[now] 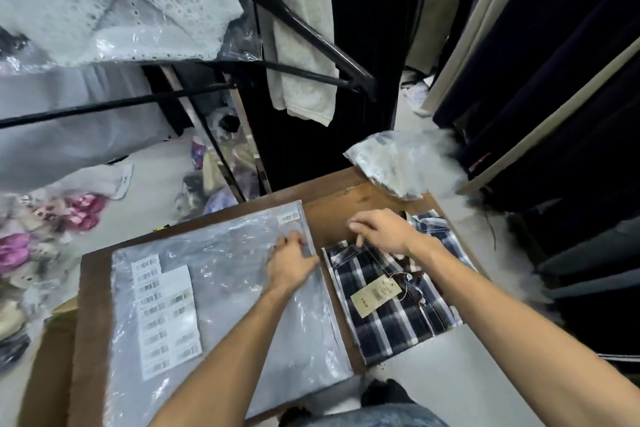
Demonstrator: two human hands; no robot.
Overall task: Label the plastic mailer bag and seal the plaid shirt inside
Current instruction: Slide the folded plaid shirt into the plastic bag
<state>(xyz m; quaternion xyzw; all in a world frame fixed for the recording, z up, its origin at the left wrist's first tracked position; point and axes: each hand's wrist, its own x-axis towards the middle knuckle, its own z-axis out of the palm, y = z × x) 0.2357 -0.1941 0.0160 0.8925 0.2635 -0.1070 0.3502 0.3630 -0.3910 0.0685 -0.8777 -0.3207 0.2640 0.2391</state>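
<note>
A clear grey plastic mailer bag (221, 291) lies flat on the brown table (332, 208). A small barcode label (288, 217) is stuck near its far right corner. My left hand (289, 262) rests on the bag's right edge, fingers curled on the plastic. To the right lies the folded navy-and-white plaid shirt (391, 302) with a tan hang tag (374, 293). My right hand (381, 230) pinches the shirt's far edge near the collar. A white sheet of barcode labels (166, 312) lies on the bag's left part.
A crumpled bagged garment (401, 163) sits at the table's far right corner. Black clothes-rack bars (304, 35) and hanging garments stand behind and to the right. Bagged clothes (114, 0) pile up at the left, with several items on the floor.
</note>
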